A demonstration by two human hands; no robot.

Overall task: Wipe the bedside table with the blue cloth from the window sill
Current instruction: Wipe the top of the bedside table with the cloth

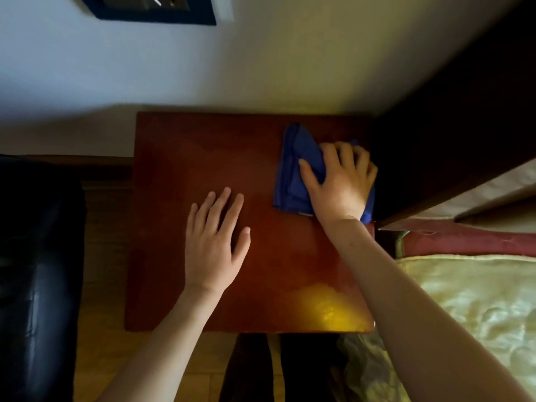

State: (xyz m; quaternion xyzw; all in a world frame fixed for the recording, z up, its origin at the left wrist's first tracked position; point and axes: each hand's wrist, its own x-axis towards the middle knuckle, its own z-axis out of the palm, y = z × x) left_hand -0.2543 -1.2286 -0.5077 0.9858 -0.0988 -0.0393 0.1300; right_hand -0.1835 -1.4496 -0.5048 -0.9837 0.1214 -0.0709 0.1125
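I see my right hand (340,181) pressing down on the crumpled blue cloth (295,172), fingers curled into it, at the far right corner of the square reddish-brown wooden bedside table (179,158). My left hand (216,242) lies flat and released mid-table. I can read no writing anywhere.

A pale painted wall (174,68) carries a dark-framed picture (150,10); black leather armchair (37,271) left, yellow satin-covered bed (478,300) right, wooden floor (101,358) below.
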